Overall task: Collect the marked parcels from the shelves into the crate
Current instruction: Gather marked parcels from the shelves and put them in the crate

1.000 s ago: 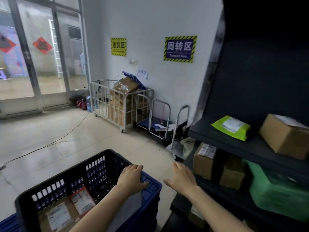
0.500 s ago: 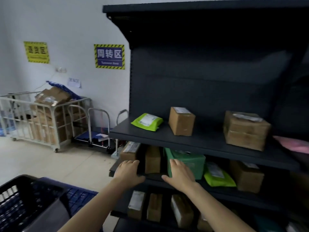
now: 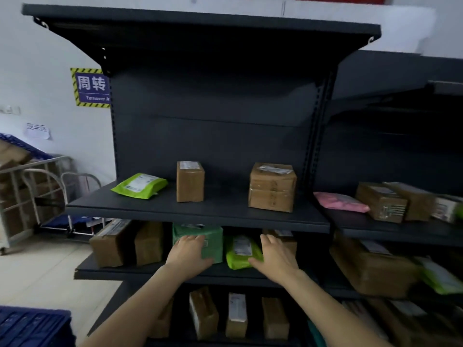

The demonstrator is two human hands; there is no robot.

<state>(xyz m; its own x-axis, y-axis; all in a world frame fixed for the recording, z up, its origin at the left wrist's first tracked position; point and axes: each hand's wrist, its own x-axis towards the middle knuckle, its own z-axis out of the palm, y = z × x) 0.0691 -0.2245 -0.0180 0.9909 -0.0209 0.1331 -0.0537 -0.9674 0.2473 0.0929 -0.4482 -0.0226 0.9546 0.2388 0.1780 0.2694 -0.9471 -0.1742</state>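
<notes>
A dark shelf unit fills the view. Its upper board carries a lime pouch, a small upright cardboard box and a wider taped box. On the board below, my left hand lies with spread fingers against a green wrapped parcel. My right hand is open beside a lime-yellow pouch, its thumb at the pouch's lower edge. Neither hand grips anything. Only a corner of the blue crate shows at the bottom left.
Two brown boxes stand left of my hands; several more boxes fill the lowest board. The neighbouring shelf holds a pink pouch and cartons. A wire trolley with boxes stands at the left wall.
My view has swung right from the crate to face the shelves. Both hands have reached forward onto the middle board, up to the green parcel and the lime-yellow pouch.
</notes>
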